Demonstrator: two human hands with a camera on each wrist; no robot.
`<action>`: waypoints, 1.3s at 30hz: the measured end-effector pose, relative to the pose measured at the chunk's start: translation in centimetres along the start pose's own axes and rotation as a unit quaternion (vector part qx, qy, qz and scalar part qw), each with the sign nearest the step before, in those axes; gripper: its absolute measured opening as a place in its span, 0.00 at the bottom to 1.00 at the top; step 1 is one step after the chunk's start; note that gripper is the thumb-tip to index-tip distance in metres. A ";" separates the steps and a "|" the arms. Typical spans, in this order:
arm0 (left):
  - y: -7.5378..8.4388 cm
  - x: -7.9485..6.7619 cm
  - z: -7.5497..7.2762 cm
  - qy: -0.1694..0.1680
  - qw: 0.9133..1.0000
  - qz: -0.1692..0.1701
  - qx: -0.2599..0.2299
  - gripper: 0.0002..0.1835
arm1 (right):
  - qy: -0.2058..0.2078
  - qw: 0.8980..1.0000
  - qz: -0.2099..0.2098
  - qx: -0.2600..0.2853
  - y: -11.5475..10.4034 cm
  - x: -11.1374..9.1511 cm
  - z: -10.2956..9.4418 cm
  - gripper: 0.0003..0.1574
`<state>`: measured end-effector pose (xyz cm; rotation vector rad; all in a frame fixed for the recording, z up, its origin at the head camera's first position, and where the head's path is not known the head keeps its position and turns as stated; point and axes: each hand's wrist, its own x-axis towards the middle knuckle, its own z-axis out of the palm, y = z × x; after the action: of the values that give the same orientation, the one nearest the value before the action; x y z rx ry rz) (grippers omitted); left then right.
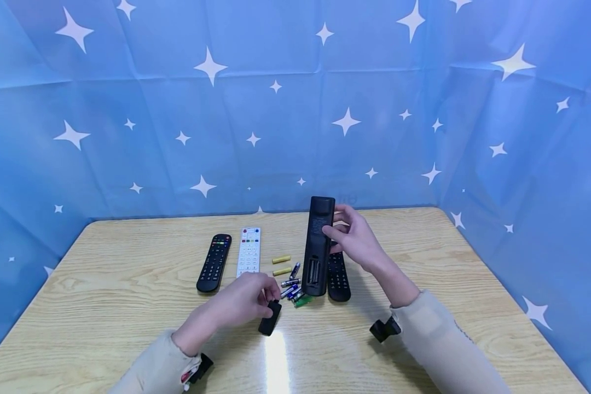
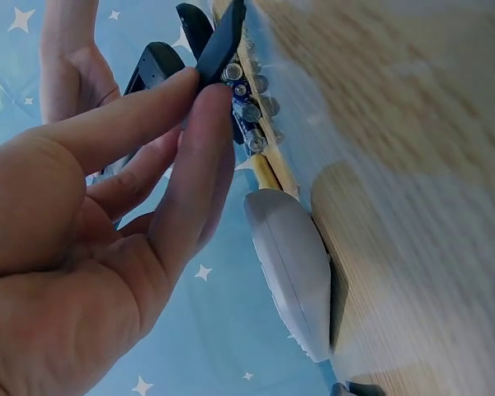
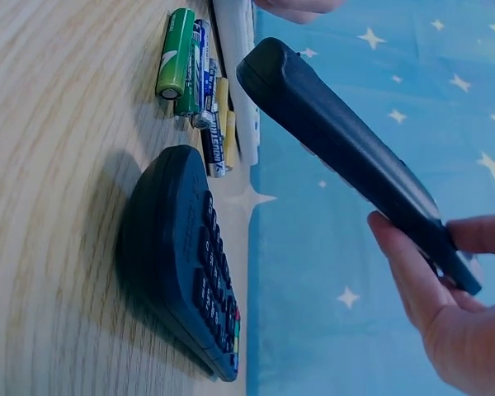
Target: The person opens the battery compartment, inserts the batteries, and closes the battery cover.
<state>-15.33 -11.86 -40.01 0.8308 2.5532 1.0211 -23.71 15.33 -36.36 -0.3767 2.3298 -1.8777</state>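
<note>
Over the middle of the wooden table (image 1: 128,262), the right hand (image 1: 357,235) grips a raised black remote (image 1: 321,235), thumb on its back and fingers on the far side, near its upper part. The remote is tilted, its back facing the head camera, and its battery compartment (image 1: 313,271) lies uncovered toward the lower end. Narrow slots show inside that compartment; whether any cell sits in them I cannot tell. To the left, lower down, the left hand (image 1: 246,298) pinches a small black cover (image 1: 270,319) between thumb and fingertips, apart from the remote.

Loose batteries lie on the tabletop between the hands: two yellow cells (image 1: 282,259) side by side at the back, a cluster of blue and dark cells (image 1: 289,290) in front of them, and a green battery (image 1: 302,301) at the near edge. Just right of the raised remote, and partly hidden by it, a second black remote (image 1: 339,282) lies keys up. Beyond the left hand lies a white remote (image 1: 248,251), with a third black remote (image 1: 214,262) to its left, both keys up. A blue star-printed curtain (image 1: 276,115) hangs behind.
</note>
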 end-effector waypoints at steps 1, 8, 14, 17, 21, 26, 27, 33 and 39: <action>0.0 0.0 0.1 -0.002 1.000 -0.002 0.005 0.14 | 0.001 1.000 0.000 0.000 0.0 0.0 0.0 0.38; 0.1 0.0 0.4 -0.013 0.999 0.010 0.033 0.12 | 0.005 1.000 0.003 -0.003 0.0 0.0 -0.5 0.39; 0.4 0.0 0.4 -0.024 0.998 0.013 0.050 0.12 | 0.006 1.000 0.004 -0.001 -0.1 -0.1 -0.9 0.38; 0.5 0.0 0.4 -0.032 0.998 0.012 0.058 0.11 | 0.009 1.000 0.006 0.000 -0.1 -0.2 -1.2 0.38; 0.4 0.0 0.6 -0.037 0.997 0.009 0.074 0.11 | 0.012 1.000 0.005 -0.001 -0.1 -0.3 -1.5 0.38; 0.5 0.0 0.7 -0.034 0.995 0.011 0.089 0.12 | 0.017 1.000 0.002 -0.002 0.1 -0.3 -1.8 0.38; 0.6 0.0 0.7 -0.032 0.995 0.013 0.092 0.11 | 0.018 1.000 0.001 -0.001 0.1 -0.3 -1.9 0.38; 1.1 0.1 0.7 -0.009 0.994 0.034 0.106 0.10 | 0.019 1.000 0.002 0.008 0.1 -0.4 -2.1 0.38; 1.9 0.6 1.1 -0.008 0.993 0.056 0.104 0.10 | 0.018 1.000 0.003 0.013 -0.1 -0.4 -2.2 0.39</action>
<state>-14.59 -9.79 -39.45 1.0428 2.6570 0.7833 -23.91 17.50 -35.84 -0.3366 2.3244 -1.9249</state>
